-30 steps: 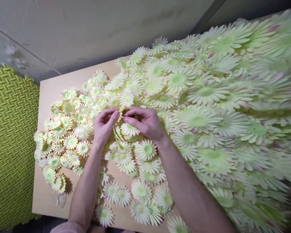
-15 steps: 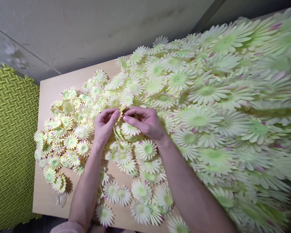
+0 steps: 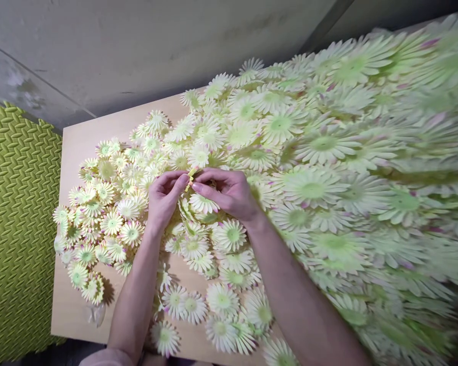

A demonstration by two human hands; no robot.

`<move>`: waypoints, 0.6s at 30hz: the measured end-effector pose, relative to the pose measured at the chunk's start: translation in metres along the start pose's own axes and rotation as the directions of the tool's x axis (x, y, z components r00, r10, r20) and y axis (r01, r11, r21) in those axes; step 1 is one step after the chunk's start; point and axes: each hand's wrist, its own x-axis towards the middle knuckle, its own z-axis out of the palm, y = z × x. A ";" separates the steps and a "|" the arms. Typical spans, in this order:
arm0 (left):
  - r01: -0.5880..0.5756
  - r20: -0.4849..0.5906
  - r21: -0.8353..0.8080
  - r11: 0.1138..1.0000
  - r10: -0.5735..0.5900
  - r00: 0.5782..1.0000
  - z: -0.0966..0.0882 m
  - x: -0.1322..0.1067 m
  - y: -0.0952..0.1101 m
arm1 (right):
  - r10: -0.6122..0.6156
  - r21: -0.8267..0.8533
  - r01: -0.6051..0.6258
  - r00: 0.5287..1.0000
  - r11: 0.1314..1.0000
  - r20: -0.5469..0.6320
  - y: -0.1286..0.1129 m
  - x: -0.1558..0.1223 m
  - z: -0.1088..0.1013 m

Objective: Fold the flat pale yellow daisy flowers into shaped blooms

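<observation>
Over the middle of the table, my left hand pinches a small yellow flower piece between thumb and forefinger. It is seen edge-on, with pinkish petal tips. From the other side my right hand holds the same piece, thumb and fingers closed at its edge. The fingertips of both hands nearly meet and hide part of it. Beneath the right hand lies a pale artificial daisy head with pink-tipped petals. Smaller daisy heads are heaped to the left of my left forearm.
Larger cream-green daisy heads form a deep pile across the right side. A scrap of clear plastic lies near the front left of the wooden table. Behind stands a grey wall; a green textured foam mat is at the left.
Both hands stay in the same place with the flower piece between them. My right thumb has shifted slightly left, closer to the piece.
</observation>
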 end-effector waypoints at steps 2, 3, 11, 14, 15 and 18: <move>0.001 -0.003 -0.001 1.000 -0.001 1.000 0.000 0.000 0.000 | 0.000 0.000 0.000 1.000 1.000 -0.001 0.000 0.000 0.000; 0.003 -0.004 -0.002 1.000 -0.003 1.000 0.001 0.000 0.001 | 0.001 -0.002 -0.001 1.000 1.000 -0.003 0.001 0.000 0.000; 0.017 -0.001 -0.006 1.000 -0.017 1.000 0.002 -0.001 0.003 | 0.005 -0.018 -0.005 1.000 1.000 -0.005 0.000 0.000 0.000; 0.011 0.002 -0.002 1.000 -0.011 1.000 0.001 0.000 0.003 | 0.004 -0.012 -0.004 1.000 1.000 -0.010 0.000 0.000 0.000; 0.009 0.001 0.001 1.000 -0.009 1.000 0.001 0.000 0.002 | 0.006 -0.008 -0.006 1.000 1.000 -0.008 0.000 0.000 0.000; 0.008 -0.005 0.017 1.000 -0.008 1.000 0.001 0.000 0.001 | 0.013 -0.004 -0.013 1.000 1.000 -0.005 0.000 0.000 -0.001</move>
